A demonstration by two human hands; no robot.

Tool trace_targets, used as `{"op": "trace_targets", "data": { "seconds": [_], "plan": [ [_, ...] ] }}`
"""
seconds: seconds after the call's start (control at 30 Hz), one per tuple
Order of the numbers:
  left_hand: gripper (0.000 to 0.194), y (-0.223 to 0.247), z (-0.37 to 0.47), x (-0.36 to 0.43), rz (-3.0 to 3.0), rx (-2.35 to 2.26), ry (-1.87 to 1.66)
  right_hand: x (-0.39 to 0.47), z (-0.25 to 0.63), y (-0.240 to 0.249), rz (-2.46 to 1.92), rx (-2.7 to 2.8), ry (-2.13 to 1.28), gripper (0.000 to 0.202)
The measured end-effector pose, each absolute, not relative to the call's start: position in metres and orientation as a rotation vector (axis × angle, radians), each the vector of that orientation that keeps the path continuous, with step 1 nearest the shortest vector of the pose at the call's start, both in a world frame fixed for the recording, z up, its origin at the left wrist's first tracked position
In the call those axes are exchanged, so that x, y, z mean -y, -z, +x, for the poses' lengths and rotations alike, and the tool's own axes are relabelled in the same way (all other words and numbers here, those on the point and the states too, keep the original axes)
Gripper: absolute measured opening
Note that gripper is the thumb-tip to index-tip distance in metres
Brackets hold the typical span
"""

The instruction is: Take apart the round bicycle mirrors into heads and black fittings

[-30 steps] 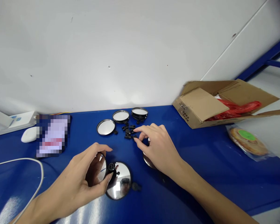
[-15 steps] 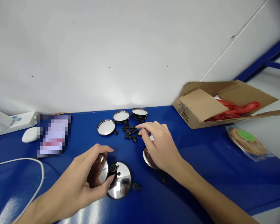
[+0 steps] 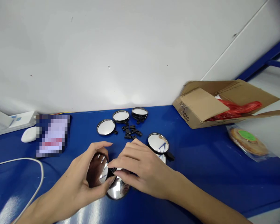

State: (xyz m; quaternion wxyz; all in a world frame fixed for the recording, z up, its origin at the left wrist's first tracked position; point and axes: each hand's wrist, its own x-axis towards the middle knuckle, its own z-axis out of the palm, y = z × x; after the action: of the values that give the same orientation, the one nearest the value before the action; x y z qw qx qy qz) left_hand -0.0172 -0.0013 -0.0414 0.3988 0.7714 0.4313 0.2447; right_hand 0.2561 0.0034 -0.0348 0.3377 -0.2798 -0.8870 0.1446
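Observation:
My left hand (image 3: 84, 180) grips a round mirror (image 3: 98, 171) by its edge, its black socket towards the right. At that socket, the thumb and fingers of my right hand (image 3: 140, 168) are pinched together; whatever is between them is too small to make out. Below both hands another round mirror (image 3: 118, 189) lies on the blue table, partly covered. Beyond them is a small heap of black clip pieces (image 3: 130, 130). Right of the heap, a mirror with a black clip (image 3: 158, 143) overlaps another mirror (image 3: 162, 158).
Round mirrors (image 3: 106, 127) stand at the back of the blue table (image 3: 207, 171). At the left are a phone (image 3: 53, 135), a white mouse-like object (image 3: 29, 134) and a cable (image 3: 42, 174). An open cardboard box (image 3: 189, 116) and a wrapped round item (image 3: 247, 141) are at the right.
My right hand has moved from the black pieces down and left to the socket of the held mirror, uncovering the mirrors at the right. My left hand has barely moved.

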Motion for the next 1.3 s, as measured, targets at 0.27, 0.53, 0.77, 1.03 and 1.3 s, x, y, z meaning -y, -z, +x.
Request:
{"op": "trace_targets", "data": {
  "seconds": [0.27, 0.53, 0.77, 1.03, 1.3],
  "plan": [
    [0.07, 0.039, -0.02, 0.005, 1.79, -0.983, -0.584, -0.001, 0.248, 0.04, -0.577, 2.16, -0.117, 0.022],
    [0.076, 0.045, -0.03, 0.004, 1.738, -0.955, -0.677, -0.005, 0.254, 0.035, -0.644, 2.079, -0.078, 0.015],
    [0.087, 0.046, -0.024, -0.005, 1.83, -1.06, -0.748, -0.04, 0.28, 0.017, -0.872, 1.963, 0.235, 0.008],
    [0.118, 0.045, -0.026, 0.0, 2.119, -1.044, -0.509, -0.1, 0.292, 0.021, -0.987, 2.228, 0.557, 0.027],
    [0.137, 0.048, -0.024, 0.004, 2.227, -0.94, -0.378, -0.108, 0.284, 0.032, -0.989, 2.367, 0.504, 0.024]
  ]
}}
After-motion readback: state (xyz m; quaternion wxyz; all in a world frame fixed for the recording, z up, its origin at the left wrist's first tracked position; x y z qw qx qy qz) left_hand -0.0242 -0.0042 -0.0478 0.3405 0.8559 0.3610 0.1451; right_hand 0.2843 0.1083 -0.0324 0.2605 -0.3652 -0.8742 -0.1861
